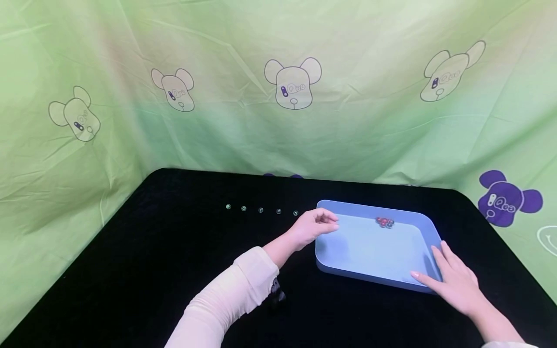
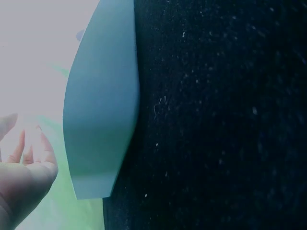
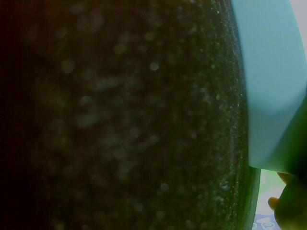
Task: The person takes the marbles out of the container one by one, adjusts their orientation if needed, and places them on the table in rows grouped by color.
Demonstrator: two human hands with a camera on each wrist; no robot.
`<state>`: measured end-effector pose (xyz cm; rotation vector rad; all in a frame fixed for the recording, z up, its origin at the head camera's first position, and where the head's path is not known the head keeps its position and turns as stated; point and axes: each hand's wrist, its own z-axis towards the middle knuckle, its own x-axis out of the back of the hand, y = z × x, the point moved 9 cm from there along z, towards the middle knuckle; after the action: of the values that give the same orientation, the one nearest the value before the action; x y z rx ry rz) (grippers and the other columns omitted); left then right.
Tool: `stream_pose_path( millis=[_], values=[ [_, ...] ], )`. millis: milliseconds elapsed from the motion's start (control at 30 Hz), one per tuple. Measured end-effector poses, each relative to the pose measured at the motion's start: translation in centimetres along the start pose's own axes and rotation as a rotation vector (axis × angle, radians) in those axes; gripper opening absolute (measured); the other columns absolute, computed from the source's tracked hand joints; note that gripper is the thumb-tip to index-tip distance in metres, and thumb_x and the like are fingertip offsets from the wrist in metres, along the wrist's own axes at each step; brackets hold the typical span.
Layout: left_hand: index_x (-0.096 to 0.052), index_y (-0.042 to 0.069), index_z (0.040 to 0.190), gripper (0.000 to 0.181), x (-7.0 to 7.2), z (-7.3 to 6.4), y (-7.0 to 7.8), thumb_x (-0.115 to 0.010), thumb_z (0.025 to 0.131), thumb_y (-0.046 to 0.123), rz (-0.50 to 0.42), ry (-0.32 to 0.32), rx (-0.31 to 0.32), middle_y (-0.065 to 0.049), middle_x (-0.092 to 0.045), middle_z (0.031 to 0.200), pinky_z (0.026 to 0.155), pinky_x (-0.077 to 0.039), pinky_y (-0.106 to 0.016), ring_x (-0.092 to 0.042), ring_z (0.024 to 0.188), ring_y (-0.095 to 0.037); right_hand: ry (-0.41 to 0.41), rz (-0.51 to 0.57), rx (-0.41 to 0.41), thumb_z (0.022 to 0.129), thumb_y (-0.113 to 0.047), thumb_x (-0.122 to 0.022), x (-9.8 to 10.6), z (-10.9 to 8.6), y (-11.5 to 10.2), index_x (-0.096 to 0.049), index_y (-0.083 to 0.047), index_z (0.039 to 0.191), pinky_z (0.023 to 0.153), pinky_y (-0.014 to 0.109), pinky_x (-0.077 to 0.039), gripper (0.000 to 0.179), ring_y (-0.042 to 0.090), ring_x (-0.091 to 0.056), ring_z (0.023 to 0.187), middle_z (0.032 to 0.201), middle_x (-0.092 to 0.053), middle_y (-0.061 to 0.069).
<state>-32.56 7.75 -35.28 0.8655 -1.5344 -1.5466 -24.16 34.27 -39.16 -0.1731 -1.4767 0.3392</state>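
Observation:
A shallow blue tray (image 1: 370, 246) sits on a black cloth. Inside it, toward the far right, several red and clear glass marbles (image 1: 385, 222) lie in a cluster. My left hand (image 1: 311, 227) hovers over the tray's left rim, fingers loosely bent with nothing visible between them; the left wrist view shows this hand (image 2: 29, 177) beside the tray's outer wall (image 2: 100, 105). At the right front corner my right hand (image 1: 457, 278) rests over the rim, fingers extended along the right side and thumb over the front edge. It is mostly dark in the right wrist view.
Left of the tray, several small clear marbles (image 1: 260, 210) stand in a spaced row on the black table (image 1: 152, 241). Behind the table hangs a green curtain (image 1: 226, 130) printed with bear heads. A dark object (image 1: 277, 292) shows below my left cuff.

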Motion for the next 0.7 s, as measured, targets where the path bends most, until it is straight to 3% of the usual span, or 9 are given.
stream_pose_path(
  millis=[100, 500, 700],
  values=[
    [-0.058, -0.004, 0.097, 0.022, -0.3, 1.0, -1.3, -0.062, 0.077, 0.003, 0.001, -0.002, -0.001, -0.003, -0.059, 0.080, 0.066, -0.043, -0.017, -0.053, 0.070, -0.004, 0.001, 0.002, 0.001, 0.080, -0.041, -0.054, 0.1, 0.0, 0.0, -0.018, 0.016, 0.128, 0.078, 0.065, -0.014, 0.082, 0.050, -0.005, 0.119, 0.135, 0.001, 0.031],
    [-0.060, -0.001, 0.095, 0.021, -1.6, 1.8, -2.1, -0.063, 0.077, 0.006, -0.010, 0.011, 0.024, 0.000, -0.057, 0.077, 0.065, -0.045, -0.018, -0.053, 0.068, -0.005, 0.004, 0.011, 0.004, 0.080, -0.041, -0.055, 0.1, -0.1, -0.1, -0.019, 0.015, 0.128, 0.079, 0.065, -0.013, 0.082, 0.050, -0.006, 0.119, 0.136, 0.001, 0.030],
    [-0.059, -0.002, 0.095, 0.020, -2.5, 2.1, -1.7, -0.063, 0.076, 0.004, -0.037, 0.011, 0.020, -0.002, -0.057, 0.077, 0.064, -0.045, -0.018, -0.053, 0.066, -0.005, -0.005, 0.008, -0.002, 0.080, -0.041, -0.054, 0.3, -0.2, -0.1, -0.019, 0.016, 0.127, 0.079, 0.065, -0.013, 0.082, 0.051, -0.006, 0.119, 0.136, 0.001, 0.031]
  ],
)
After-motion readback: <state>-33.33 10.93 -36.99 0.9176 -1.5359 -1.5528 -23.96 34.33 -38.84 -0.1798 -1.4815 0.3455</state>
